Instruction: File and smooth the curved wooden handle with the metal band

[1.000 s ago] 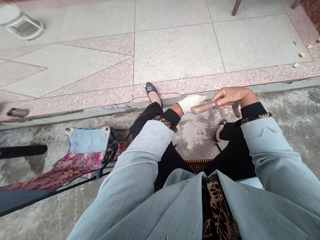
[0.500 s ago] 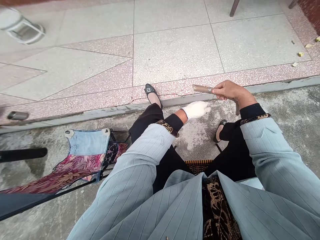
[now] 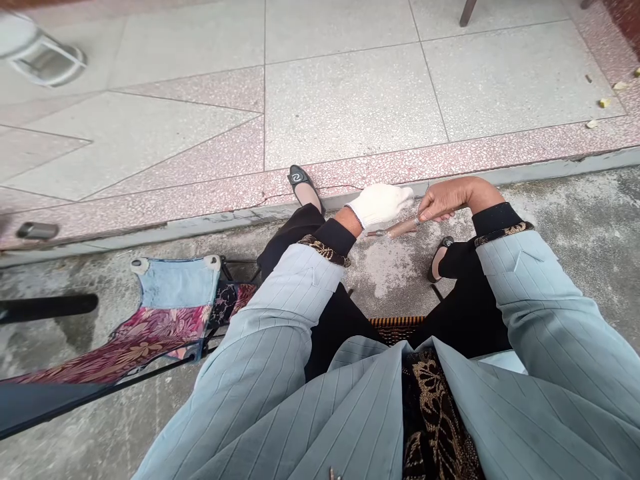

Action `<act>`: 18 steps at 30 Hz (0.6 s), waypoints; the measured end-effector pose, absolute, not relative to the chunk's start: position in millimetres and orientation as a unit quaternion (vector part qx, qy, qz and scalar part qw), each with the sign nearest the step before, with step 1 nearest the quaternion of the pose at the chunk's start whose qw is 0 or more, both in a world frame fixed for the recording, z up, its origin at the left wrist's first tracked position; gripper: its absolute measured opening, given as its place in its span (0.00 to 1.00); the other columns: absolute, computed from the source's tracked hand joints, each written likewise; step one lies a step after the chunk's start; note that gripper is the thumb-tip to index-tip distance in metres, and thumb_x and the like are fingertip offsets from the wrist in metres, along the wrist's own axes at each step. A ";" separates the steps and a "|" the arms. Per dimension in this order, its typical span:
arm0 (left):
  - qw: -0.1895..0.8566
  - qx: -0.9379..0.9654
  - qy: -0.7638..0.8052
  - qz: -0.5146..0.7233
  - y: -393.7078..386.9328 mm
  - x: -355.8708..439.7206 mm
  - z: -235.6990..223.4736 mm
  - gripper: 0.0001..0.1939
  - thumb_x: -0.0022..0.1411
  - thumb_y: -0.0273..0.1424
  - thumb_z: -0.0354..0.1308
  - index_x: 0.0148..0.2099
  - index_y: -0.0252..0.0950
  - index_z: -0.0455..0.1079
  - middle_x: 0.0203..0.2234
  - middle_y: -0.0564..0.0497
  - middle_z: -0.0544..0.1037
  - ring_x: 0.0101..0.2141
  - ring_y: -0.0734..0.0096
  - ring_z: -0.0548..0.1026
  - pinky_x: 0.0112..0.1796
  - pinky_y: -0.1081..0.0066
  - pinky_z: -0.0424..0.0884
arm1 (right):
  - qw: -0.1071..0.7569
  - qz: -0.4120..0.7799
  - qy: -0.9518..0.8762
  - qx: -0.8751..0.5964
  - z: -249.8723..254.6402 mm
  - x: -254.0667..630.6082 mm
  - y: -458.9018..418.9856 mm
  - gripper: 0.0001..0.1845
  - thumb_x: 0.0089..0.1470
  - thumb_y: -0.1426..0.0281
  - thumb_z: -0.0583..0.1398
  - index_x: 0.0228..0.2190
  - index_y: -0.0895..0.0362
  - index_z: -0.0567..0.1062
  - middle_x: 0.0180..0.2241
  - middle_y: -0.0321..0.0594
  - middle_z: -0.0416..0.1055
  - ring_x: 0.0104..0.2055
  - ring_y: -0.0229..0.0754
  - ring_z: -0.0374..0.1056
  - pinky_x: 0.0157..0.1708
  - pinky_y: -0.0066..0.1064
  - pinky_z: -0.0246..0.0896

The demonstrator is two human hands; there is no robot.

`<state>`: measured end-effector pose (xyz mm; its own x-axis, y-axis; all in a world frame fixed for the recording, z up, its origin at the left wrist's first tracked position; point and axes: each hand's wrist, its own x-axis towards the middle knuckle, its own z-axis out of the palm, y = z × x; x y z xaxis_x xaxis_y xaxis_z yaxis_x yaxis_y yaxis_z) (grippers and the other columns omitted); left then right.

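My right hand (image 3: 445,199), bare, has its fingers wrapped around one end of a short brown wooden stick (image 3: 403,228) bound with what looks like wire near the fingers. The stick points down to the left, and a thinner dark piece shows at its far end. My left hand (image 3: 383,203), in a white knitted glove, is just left of the right hand and above the stick. Its fingers are drawn together toward the right fingertips; anything between them is too small to make out.
A tiled step (image 3: 350,100) runs ahead, with rough concrete (image 3: 380,267) below it. To the left stand a folding fabric chair (image 3: 175,287) and a metal cup (image 3: 37,231). A white stool (image 3: 45,57) is farther back. My shoe (image 3: 300,180) rests on the step's edge.
My left hand has risen slightly and its fingers have drawn in. The right hand has come left and lower, and the stick now tilts down to the left.
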<state>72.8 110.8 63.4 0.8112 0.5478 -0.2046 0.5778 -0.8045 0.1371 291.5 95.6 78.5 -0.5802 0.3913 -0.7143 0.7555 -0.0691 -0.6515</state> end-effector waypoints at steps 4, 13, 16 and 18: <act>0.122 0.941 0.309 -0.068 115.4 72.9 60.1 0.20 0.76 0.38 0.43 0.53 0.35 0.73 0.38 0.43 0.81 0.40 0.59 0.80 0.37 0.68 0.65 | 0.089 -0.652 0.655 0.372 84.8 291.9 91.6 0.25 0.52 0.46 0.66 0.29 0.57 0.77 0.22 0.31 0.68 0.21 0.31 0.59 0.24 0.27 0.53; 0.285 0.913 0.289 -0.048 104.4 86.2 24.6 0.20 0.74 0.36 0.42 0.47 0.33 0.74 0.39 0.45 0.81 0.36 0.65 0.78 0.38 0.69 0.69 | -0.055 -0.622 0.643 0.442 101.2 295.0 82.7 0.20 0.53 0.53 0.67 0.25 0.57 0.74 0.21 0.32 0.68 0.21 0.31 0.58 0.24 0.27 0.54; 0.280 0.903 0.322 -0.039 94.9 90.4 27.8 0.20 0.74 0.38 0.42 0.48 0.34 0.74 0.40 0.45 0.81 0.38 0.63 0.77 0.39 0.68 0.68 | -0.139 -0.571 0.623 0.517 101.8 294.0 81.8 0.20 0.56 0.54 0.65 0.24 0.57 0.73 0.21 0.35 0.68 0.22 0.33 0.59 0.24 0.28 0.55; 0.303 0.898 0.316 -0.047 90.2 92.0 32.5 0.20 0.74 0.39 0.42 0.46 0.35 0.74 0.38 0.46 0.81 0.37 0.65 0.77 0.38 0.69 0.67 | -0.173 -0.538 0.604 0.561 101.1 291.4 82.2 0.21 0.58 0.54 0.64 0.25 0.57 0.73 0.21 0.37 0.68 0.22 0.33 0.60 0.25 0.29 0.56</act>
